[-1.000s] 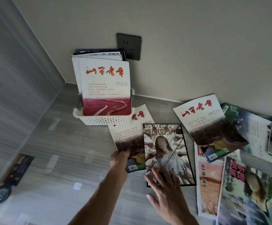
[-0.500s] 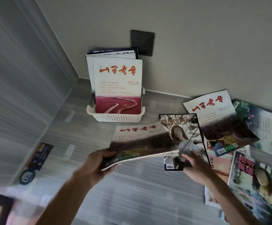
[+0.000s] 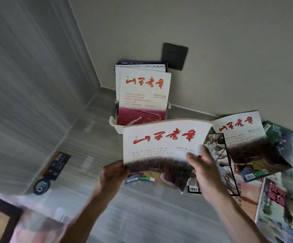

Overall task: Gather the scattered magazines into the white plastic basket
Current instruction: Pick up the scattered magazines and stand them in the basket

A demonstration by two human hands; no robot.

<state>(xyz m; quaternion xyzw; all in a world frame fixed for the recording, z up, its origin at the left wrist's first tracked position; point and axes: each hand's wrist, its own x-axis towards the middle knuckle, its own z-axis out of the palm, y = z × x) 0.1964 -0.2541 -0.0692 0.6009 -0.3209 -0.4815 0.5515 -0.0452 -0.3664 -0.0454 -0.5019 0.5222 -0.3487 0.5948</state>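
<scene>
Just short of the white plastic basket (image 3: 118, 127), both hands — left hand (image 3: 113, 174), right hand (image 3: 203, 171) — pinch one magazine (image 3: 161, 149) upright by its lower edge, apparently squared for slotting among those already filed

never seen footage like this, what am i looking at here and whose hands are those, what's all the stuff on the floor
There is no machine here. This is one wide-angle camera worn on a person's head, looking forward and down, so the two bare hands you see are the wearer's own.

The left hand and right hand together hold up a magazine with red brush-style lettering, one hand at each lower side. It curves a little in the grip.

Behind it, in the corner, a white plastic basket holds several magazines standing upright, below a dark wall socket. To the right, more magazines lie scattered and overlapping on the grey floor. A dark tag lies on the left.
</scene>
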